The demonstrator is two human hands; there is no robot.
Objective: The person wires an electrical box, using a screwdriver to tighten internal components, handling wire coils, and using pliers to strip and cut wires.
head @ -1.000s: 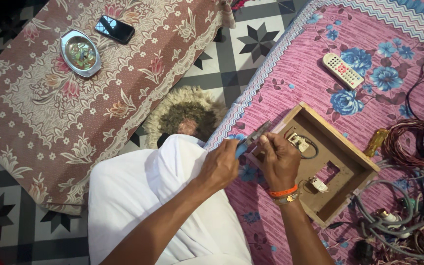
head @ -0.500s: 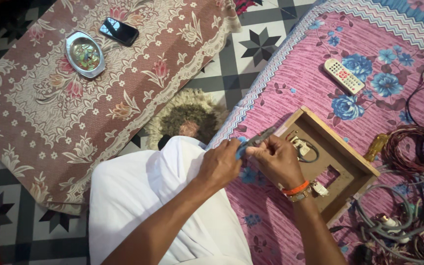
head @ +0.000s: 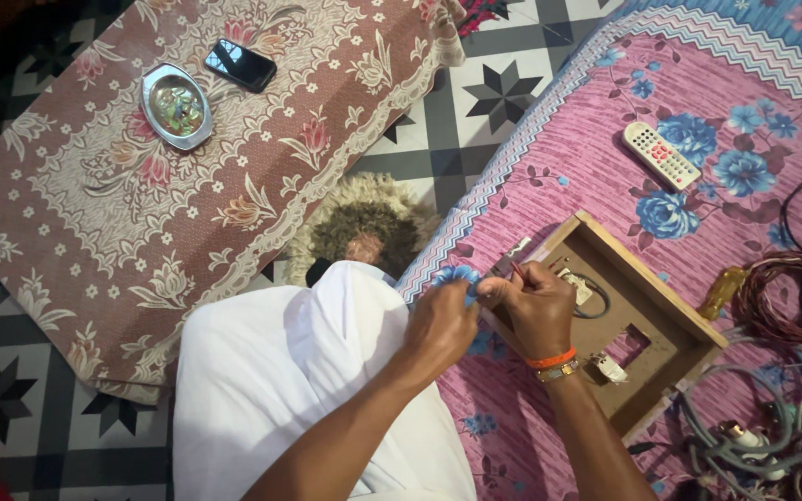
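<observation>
A shallow wooden box (head: pixel 656 306) with small white electrical parts and a black wire inside lies on the pink floral mat (head: pixel 605 139). My left hand (head: pixel 443 325) grips the blue handle of a metal tool (head: pixel 503 267) at the box's near-left corner. My right hand (head: pixel 531 301), with an orange band at the wrist, is closed over that same corner and pinches the tool's shaft or a thin wire; which of the two is hidden by the fingers. Both hands touch each other above my white-clothed knee (head: pixel 299 380).
A white remote control (head: pixel 661 156) lies on the mat beyond the box. Tangled brown, grey and red cables (head: pixel 782 306) pile at the right. On the brown patterned cloth (head: pixel 95 223) at left sit a metal dish (head: pixel 176 105) and a black phone (head: pixel 240 65). A furry slipper (head: pixel 364 227) rests on the tiles.
Both hands have drawn closer together at the box's corner; the right hand moved from the box frame onto the tool. The view shifted slightly.
</observation>
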